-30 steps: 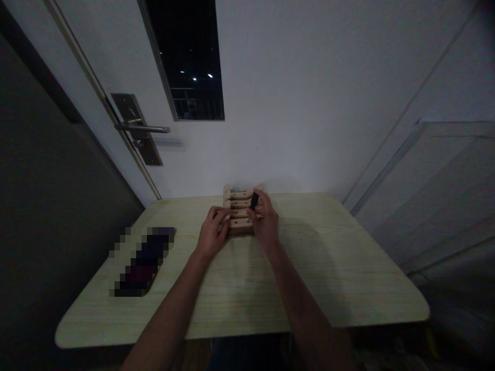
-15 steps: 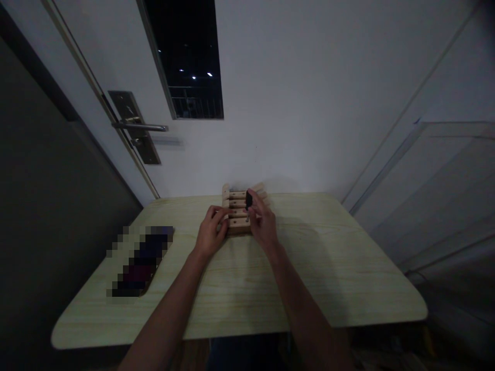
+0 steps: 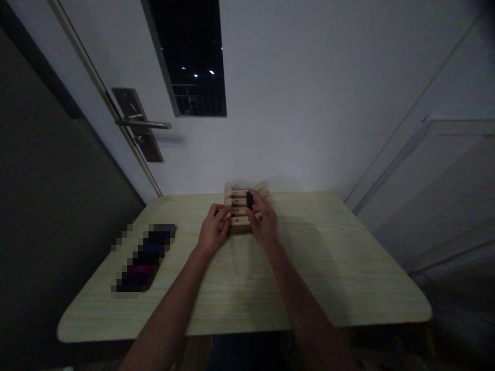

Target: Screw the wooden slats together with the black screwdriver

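Wooden slatted block (image 3: 238, 212) sits at far edge of bench (image 3: 240, 288), approx. centre, close to the white wall. L hand (image 3: 211, 236) is at the block's left end, fingers (image 3: 223, 216) curled against it, gripping the side. R hand (image 3: 265, 224) is on the block's right part, fingers (image 3: 256, 202) pinched on a small black piece (image 3: 249, 200) held over the upper slats; light's poor, so it's possibly touching the wood, can't tell. Pixelated dark item (image 3: 144, 257) lies on the bench well left of the hands. Door handle (image 3: 144, 123) is up on the left.
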`<state>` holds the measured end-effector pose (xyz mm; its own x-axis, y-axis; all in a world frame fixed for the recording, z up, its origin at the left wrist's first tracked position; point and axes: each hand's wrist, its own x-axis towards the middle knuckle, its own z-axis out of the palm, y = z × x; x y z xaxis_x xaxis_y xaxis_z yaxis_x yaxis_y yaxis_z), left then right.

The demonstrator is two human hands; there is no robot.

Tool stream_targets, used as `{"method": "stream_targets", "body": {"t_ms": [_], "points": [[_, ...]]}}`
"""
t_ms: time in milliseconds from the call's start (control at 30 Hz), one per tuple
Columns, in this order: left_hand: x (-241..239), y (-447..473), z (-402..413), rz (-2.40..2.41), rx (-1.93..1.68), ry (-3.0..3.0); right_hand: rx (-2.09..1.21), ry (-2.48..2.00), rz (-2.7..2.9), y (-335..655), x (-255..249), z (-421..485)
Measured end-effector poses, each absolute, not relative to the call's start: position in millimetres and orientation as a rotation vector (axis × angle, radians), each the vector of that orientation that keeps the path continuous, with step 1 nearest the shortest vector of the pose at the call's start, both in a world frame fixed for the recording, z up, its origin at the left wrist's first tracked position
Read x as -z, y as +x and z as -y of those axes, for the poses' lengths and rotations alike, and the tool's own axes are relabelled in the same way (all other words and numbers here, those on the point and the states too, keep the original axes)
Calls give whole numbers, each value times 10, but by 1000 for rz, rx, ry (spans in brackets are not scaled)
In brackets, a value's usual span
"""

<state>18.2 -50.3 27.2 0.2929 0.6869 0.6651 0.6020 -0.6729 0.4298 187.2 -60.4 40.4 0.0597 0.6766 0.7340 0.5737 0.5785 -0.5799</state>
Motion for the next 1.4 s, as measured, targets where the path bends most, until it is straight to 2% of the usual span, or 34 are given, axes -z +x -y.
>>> {"method": "stream_targets", "body": {"t_ms": [1067, 1400], "points": [[-265, 179, 498, -1209, -1366, 2458, -223, -992, 1596, 1849, -389, 614], [-265, 184, 501, -1203, -1358, 2440, -54, -1032, 1605, 1855, -407, 584]]}}
